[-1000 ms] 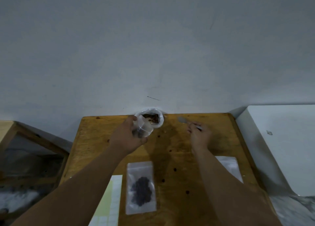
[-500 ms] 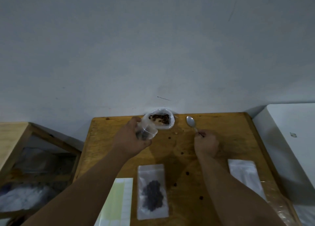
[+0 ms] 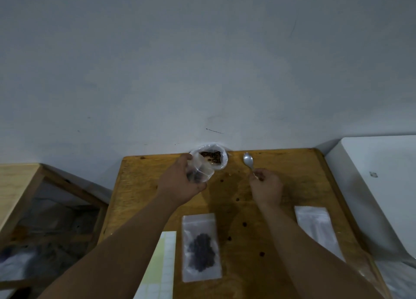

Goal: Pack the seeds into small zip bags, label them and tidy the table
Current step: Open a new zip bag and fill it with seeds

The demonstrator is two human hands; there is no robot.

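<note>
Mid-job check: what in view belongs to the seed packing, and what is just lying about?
In the job: left hand gripping a clear bag; right hand holding the spoon; seed container; filled zip bag; empty zip bags; label sheet; spilled seeds.
Lying about: white box on the right; wooden crate on the left.

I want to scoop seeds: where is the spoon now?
Head view: the right hand holds the spoon near the table's far edge, right of the seed bowl.

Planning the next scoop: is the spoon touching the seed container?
Apart. The head view shows bare table between the spoon, pinched by the right hand, and the seed container.
</note>
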